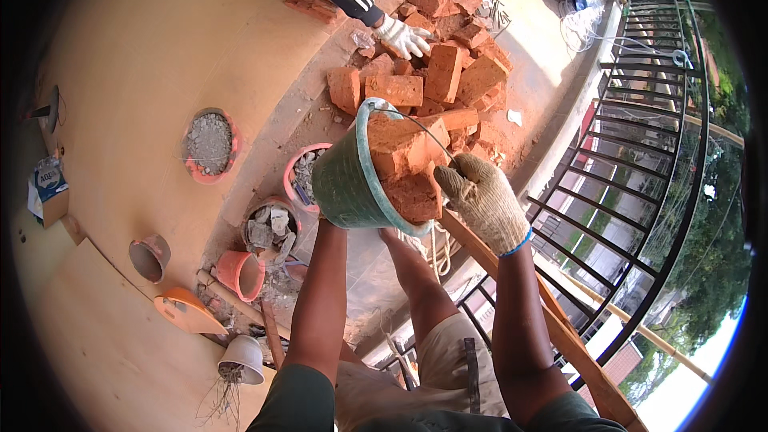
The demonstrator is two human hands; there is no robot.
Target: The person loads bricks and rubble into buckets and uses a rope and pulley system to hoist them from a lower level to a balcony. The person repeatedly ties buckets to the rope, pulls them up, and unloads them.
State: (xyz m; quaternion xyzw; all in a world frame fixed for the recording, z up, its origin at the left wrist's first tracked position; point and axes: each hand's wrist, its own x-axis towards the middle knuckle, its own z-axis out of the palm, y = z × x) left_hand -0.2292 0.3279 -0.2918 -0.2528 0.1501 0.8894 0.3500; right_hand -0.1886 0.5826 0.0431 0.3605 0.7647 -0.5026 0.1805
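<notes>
A green bucket tilts in front of me, its mouth toward the brick pile. Broken orange bricks fill its opening. My right hand, in a cream knit glove with a blue cuff, is closed on the bucket's thin wire handle beside the rim. My left forearm reaches up behind the bucket, which hides that hand and its fingers. Just beyond lies a heap of loose and broken bricks. Another person's white-gloved hand reaches onto the heap's far left side.
Left stand a pink tub of grey rubble, a rubble bucket, an empty-looking red bucket and an orange basin. A black metal railing runs along the right. A wooden beam slants beside my right arm.
</notes>
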